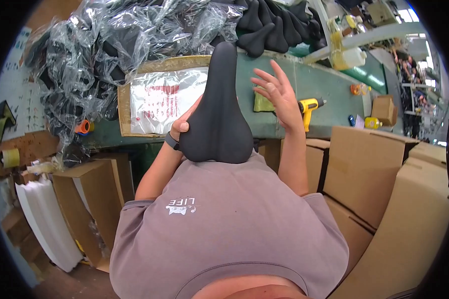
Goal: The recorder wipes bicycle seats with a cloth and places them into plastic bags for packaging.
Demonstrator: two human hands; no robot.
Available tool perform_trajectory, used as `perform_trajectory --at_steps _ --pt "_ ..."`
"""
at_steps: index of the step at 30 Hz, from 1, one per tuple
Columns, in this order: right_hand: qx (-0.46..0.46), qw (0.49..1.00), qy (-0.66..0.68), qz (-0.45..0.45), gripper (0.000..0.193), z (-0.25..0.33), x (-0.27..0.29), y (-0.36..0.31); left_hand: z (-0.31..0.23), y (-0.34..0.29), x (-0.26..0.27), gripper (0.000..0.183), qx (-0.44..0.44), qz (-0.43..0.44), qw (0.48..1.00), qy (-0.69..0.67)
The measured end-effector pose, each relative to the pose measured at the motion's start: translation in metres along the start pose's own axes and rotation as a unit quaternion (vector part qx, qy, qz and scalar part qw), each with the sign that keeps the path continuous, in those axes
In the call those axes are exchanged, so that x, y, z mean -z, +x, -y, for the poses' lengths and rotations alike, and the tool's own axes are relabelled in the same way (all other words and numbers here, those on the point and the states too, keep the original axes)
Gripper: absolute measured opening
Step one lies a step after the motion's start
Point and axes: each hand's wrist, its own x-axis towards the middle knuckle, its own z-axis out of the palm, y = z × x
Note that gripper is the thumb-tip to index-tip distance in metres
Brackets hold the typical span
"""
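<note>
A black bicycle saddle (pixel 218 107) is held up close to my chest, its narrow nose pointing away from me and its wide end toward me. My left hand (pixel 183 124) grips its left side, thumb on top and the other fingers hidden beneath. To the right of the saddle, my right hand (pixel 280 97) is raised in the air, fingers spread and holding nothing. Beneath and beyond that hand lie an olive-green cloth or pad (pixel 263 102) and a yellow cordless drill (pixel 309 110) on the green table (pixel 329 79).
Left of the saddle, a shallow cardboard box (pixel 126 119) holds clear printed plastic bags (pixel 157 99). Plastic-wrapped saddles (pixel 85 65) heap at the far left, bare black saddles (pixel 274 30) at the back. An orange tape roll (pixel 84 127) sits left. Cardboard cartons (pixel 366 172) crowd the right.
</note>
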Motion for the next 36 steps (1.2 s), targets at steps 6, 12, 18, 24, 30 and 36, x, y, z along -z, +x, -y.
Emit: perform_trajectory --at_steps 6,12,18,24,30,36 --pt "0.163 0.98 -0.062 0.094 0.127 0.039 -0.078 -0.021 0.005 0.001 -0.023 0.144 0.064 -0.035 0.997 0.035" --pt "0.059 0.997 0.047 0.024 0.037 0.037 -0.063 0.036 0.007 0.006 -0.033 0.142 0.077 -0.033 0.994 0.066" --pt "-0.083 0.987 0.122 0.058 0.044 0.029 -0.023 0.073 0.054 0.01 -0.037 0.126 0.094 -0.101 0.99 -0.024" --pt "-0.134 0.975 0.163 0.071 0.055 0.021 0.007 0.049 0.094 0.034 -0.042 0.109 0.097 -0.151 0.977 -0.115" --pt "-0.136 0.946 0.291 0.054 0.051 -0.005 0.049 0.04 0.125 0.04 0.015 0.063 0.133 -0.086 0.968 -0.192" --pt "-0.04 0.893 0.421 -0.153 0.04 -0.056 0.102 0.028 0.098 0.077 -0.072 0.056 0.146 -0.289 0.939 -0.113"
